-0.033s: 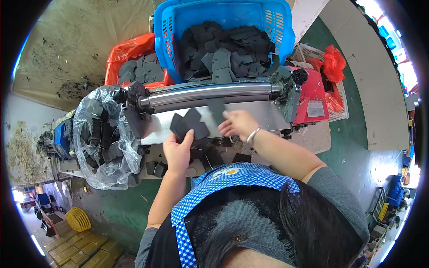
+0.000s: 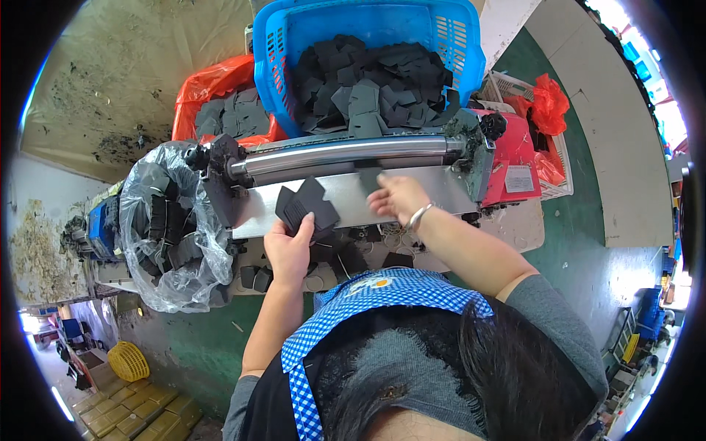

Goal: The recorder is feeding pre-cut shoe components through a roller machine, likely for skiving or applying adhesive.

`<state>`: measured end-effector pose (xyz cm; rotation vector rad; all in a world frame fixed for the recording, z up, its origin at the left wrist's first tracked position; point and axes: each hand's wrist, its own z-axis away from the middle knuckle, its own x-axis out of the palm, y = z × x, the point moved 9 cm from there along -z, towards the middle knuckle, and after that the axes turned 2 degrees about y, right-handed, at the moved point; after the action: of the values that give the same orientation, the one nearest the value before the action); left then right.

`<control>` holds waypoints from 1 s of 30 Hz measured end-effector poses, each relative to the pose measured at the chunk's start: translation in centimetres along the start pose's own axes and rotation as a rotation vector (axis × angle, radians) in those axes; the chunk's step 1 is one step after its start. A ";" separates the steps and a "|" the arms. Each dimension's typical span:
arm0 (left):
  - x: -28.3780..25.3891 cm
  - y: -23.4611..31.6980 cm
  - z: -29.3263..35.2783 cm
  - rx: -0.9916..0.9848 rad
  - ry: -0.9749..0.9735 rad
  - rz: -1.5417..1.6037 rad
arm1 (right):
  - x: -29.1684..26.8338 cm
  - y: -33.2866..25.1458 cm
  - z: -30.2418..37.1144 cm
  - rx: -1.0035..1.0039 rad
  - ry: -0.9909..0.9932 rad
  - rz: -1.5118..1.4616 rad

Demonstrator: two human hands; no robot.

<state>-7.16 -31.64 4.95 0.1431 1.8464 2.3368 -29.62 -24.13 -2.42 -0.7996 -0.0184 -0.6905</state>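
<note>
My left hand is closed on a fanned stack of flat black pieces, thumb on top, above the near edge of the metal feed plate. My right hand is over that plate, its fingertips at the near end of a single flat black piece. The far end of this piece lies right at the shiny steel roller of the machine. Whether the roller grips it I cannot tell. The right fingers are partly curled, with the thumb and index finger at the piece.
Beyond the roller stands a blue basket heaped with black pieces. A red bag holds more at its left. Left of the machine hangs a clear plastic bag of dark scraps. The machine's red end housing is at the right. Loose pieces lie below the plate.
My right hand has moved slightly right and toward the roller, and its black piece now reaches it. My left hand has shifted a little left with the stack.
</note>
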 end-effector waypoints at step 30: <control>3.5 -1.1 -0.1 -0.026 -0.070 -0.047 | 4.9 -0.3 3.2 -0.232 -0.199 0.330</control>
<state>-10.54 -30.86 3.74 0.1748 1.7675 2.2927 -25.21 -24.87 1.30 -1.0632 0.0138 -0.3021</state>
